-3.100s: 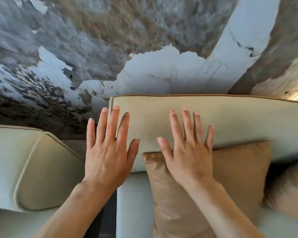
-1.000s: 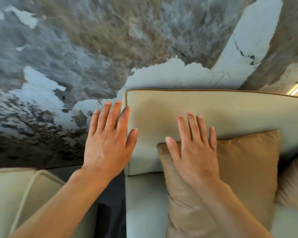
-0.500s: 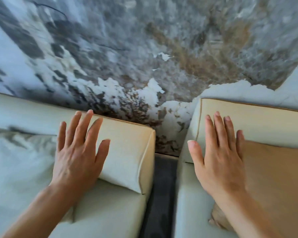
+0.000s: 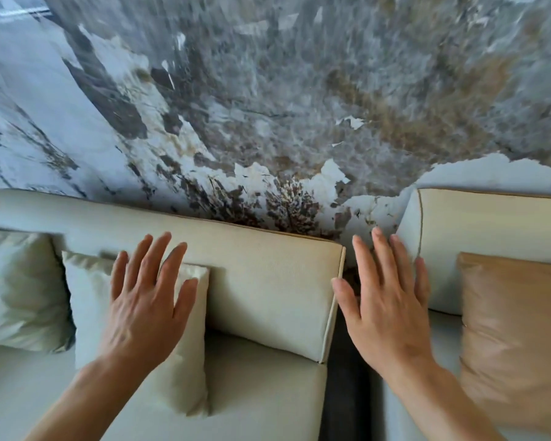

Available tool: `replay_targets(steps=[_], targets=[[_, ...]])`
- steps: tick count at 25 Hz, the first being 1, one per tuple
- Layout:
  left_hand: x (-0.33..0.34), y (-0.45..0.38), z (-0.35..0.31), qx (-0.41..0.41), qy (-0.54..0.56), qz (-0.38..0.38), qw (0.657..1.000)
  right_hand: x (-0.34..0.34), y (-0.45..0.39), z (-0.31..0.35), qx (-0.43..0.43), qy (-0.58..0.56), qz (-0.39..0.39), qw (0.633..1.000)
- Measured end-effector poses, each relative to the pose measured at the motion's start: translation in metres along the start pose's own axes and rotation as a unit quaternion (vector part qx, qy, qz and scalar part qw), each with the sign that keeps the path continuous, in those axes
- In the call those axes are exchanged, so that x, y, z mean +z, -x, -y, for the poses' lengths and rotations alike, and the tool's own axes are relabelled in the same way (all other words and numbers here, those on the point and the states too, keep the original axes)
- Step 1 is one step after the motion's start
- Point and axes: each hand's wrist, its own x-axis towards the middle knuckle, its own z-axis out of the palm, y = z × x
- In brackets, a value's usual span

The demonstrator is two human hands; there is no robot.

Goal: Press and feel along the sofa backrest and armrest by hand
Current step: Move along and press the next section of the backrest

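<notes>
Marbled wall (image 4: 268, 106) rose behind two cream sofa sections split by a dark gap (image 4: 344, 377). Left hand (image 4: 143, 313), fingers spread, grasping nothing, lay over a pale cushion (image 4: 178, 370) against the left backrest (image 4: 268, 281). Right hand (image 4: 392, 316), likewise flat, hovered by the right backrest (image 4: 490, 224) edge beside a tan cushion (image 4: 516, 329).

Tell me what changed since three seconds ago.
Both hands shifted left. The left hand went from the right backrest to the pale cushion on the left sofa; the right hand now spans the gap. Both stay open and flat. The tan cushion stayed put.
</notes>
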Motion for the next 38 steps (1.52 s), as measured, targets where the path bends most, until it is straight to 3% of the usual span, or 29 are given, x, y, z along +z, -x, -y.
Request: replay_targets(steps=[4, 10, 12, 15, 18, 21, 38], targets=[[0.051, -0.027, 0.048, 0.034, 0.026, 0.029, 0.999, 0.052, 0.005, 0.038, 0.014, 0.035, 0.023, 0.999], [0.184, -0.084, 0.107, 0.102, 0.069, 0.059, 0.991, 0.182, 0.007, 0.078, 0.068, 0.075, 0.051, 0.994], [0.222, -0.089, 0.118, 0.104, 0.080, 0.066, 0.989, 0.222, 0.011, 0.083, 0.069, 0.089, 0.035, 0.993], [0.255, -0.094, 0.122, 0.123, 0.077, 0.029, 0.989, 0.261, 0.016, 0.077, 0.068, 0.153, -0.051, 0.985], [0.267, -0.096, 0.125, 0.135, 0.085, -0.047, 0.986, 0.277, 0.013, 0.070, 0.064, 0.182, -0.114, 0.975], [0.273, -0.103, 0.126, 0.139, 0.087, -0.073, 0.984, 0.284, 0.005, 0.066, 0.055, 0.184, -0.131, 0.973], [0.288, -0.138, 0.112, 0.109, 0.047, -0.068, 0.991, 0.307, -0.040, 0.047, 0.026, 0.160, -0.160, 0.974]])
